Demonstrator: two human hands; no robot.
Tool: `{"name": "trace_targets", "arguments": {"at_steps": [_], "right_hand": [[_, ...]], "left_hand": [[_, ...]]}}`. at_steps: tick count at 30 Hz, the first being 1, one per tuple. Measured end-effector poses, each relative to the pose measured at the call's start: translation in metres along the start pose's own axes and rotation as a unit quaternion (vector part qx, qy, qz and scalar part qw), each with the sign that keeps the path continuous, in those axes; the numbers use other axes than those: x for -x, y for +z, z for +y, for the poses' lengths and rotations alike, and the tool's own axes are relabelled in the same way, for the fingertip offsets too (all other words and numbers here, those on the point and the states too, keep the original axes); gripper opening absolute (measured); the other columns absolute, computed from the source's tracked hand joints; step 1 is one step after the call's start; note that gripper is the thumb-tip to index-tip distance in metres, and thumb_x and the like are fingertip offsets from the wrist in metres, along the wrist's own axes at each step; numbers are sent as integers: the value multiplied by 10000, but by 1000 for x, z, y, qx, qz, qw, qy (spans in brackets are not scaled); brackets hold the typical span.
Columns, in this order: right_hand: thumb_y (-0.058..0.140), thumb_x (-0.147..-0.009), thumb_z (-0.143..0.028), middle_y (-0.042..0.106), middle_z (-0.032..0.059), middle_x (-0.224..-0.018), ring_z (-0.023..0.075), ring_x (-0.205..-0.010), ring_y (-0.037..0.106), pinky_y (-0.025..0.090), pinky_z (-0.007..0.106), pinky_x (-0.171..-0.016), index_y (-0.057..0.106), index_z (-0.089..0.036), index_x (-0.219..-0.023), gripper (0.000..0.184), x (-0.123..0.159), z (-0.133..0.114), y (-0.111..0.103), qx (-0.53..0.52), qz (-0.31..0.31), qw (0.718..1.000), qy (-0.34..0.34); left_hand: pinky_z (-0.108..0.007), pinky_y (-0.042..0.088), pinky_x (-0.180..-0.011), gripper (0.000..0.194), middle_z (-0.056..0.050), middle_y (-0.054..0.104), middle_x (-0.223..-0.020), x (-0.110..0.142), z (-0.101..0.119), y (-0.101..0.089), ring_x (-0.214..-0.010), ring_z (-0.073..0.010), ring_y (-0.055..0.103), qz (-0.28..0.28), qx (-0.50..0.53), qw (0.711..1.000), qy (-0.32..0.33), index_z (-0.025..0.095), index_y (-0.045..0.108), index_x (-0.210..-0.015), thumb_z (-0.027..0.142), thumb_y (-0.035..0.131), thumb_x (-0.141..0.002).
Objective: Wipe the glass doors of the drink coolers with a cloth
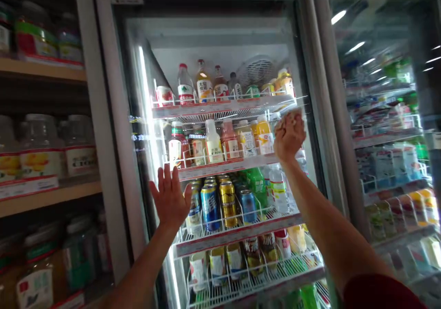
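A glass fridge door (220,19) stands in front of me, with drinks showing behind it. My right hand (290,141) is up at the door's right side, bunched around a pale crumpled cloth (293,115) that appears pressed to the glass. Lower on the left, my left hand (170,199) has its fingers spread, palm toward the door; it seems to rest on the pane. Behind it, past the glass, are a blue can (209,208) and a gold can (228,203) on a wire shelf.
Wooden shelves (51,199) with bottles line the left side. On the right stands a second glass-door fridge (386,130) with stocked shelves and light reflections. The metal door frame (327,98) runs upright between the two fridges.
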State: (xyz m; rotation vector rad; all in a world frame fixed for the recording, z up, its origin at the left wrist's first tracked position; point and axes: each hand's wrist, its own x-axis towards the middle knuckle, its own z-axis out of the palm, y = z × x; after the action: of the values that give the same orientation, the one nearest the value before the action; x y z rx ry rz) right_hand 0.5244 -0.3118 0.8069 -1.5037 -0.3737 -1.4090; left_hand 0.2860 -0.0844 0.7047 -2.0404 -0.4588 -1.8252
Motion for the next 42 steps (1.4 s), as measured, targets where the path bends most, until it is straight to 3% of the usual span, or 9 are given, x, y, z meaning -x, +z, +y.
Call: {"name": "trace_targets", "arguments": {"at_steps": [4, 7, 12, 15, 22, 27, 29, 36, 42], "right_hand": [[361, -873, -256, 361, 26, -1443, 234, -1363, 231, 228, 482, -1094, 449, -256, -1325, 461, 30, -53, 8, -47, -80, 971, -222], [361, -892, -288, 368, -22, -1442, 195, -1362, 238, 191, 452, -1116, 434, -309, -1326, 440, 40, -46, -3, -56, -132, 918, -370], [367, -856, -235, 392, 70, -1421, 272, -1318, 315, 240, 548, -1055, 492, -221, -1286, 448, -43, 50, -19, -6, -38, 993, -112], [391, -844, -232, 364, 93, -1433, 305, -1324, 290, 258, 564, -1036, 476, -197, -1300, 465, -62, 49, -10, -25, -31, 996, -75], [436, -865, -259, 356, -12, -1449, 215, -1366, 222, 185, 459, -1121, 395, -298, -1346, 484, 22, -37, -5, -117, -186, 855, -470], [396, -852, -232, 349, 86, -1446, 292, -1339, 276, 205, 590, -1052, 468, -227, -1298, 452, -34, -3, -1, -62, -51, 974, -212], [400, -830, -229, 360, 132, -1430, 316, -1335, 274, 220, 602, -1039, 457, -173, -1307, 484, -42, -17, 8, -68, -20, 985, -155], [316, -858, -234, 306, 131, -1459, 246, -1384, 184, 224, 509, -1098, 79, -154, -1457, 649, 68, -116, 24, -152, -131, 922, -331], [345, -832, -483, 158, 167, -1507, 275, -1394, 154, 187, 573, -1084, 3, -148, -1452, 784, 39, -37, -3, -118, -167, 898, -390]], "left_hand": [[-526, 103, -1111, 636, -151, 217, -1493, 0, 0, 0, -1396, -278, 143, 7, -17, 1000, -3, 164, 155, -1441, 392, 376, -890], [-517, 115, -1111, 623, -155, 221, -1491, -1, 1, 0, -1394, -277, 152, 7, -24, 1000, -4, 156, 189, -1433, 408, 365, -891], [-517, 114, -1113, 613, -170, 222, -1487, -2, 4, 2, -1395, -280, 145, 9, -47, 999, -2, 125, 208, -1425, 420, 310, -897], [-513, 122, -1114, 614, -178, 218, -1486, -1, 5, 0, -1395, -279, 147, -8, -71, 997, -8, 114, 200, -1426, 406, 297, -894], [-504, 178, -1103, 565, -162, 322, -1447, -33, -1, -21, -1363, -284, 249, -68, -90, 993, -19, 128, 381, -1344, 436, 293, -878], [-480, 200, -1101, 575, -165, 271, -1470, -62, -19, -24, -1383, -265, 197, -57, -77, 995, -31, 78, 355, -1347, 420, 274, -893], [-468, 194, -1108, 575, -160, 256, -1477, -64, -21, -21, -1393, -256, 163, -52, -57, 997, -30, 83, 329, -1363, 416, 292, -895], [-413, 255, -1118, 510, -122, 310, -1460, -84, 62, -5, -1373, -180, 237, 70, 236, 968, 58, 156, 251, -1388, 348, 242, -917], [-458, 238, -1133, 544, -160, 370, -1412, -97, 131, 26, -1377, -240, 217, 71, 262, 962, 35, 103, 372, -1315, 427, 376, -878]]}}
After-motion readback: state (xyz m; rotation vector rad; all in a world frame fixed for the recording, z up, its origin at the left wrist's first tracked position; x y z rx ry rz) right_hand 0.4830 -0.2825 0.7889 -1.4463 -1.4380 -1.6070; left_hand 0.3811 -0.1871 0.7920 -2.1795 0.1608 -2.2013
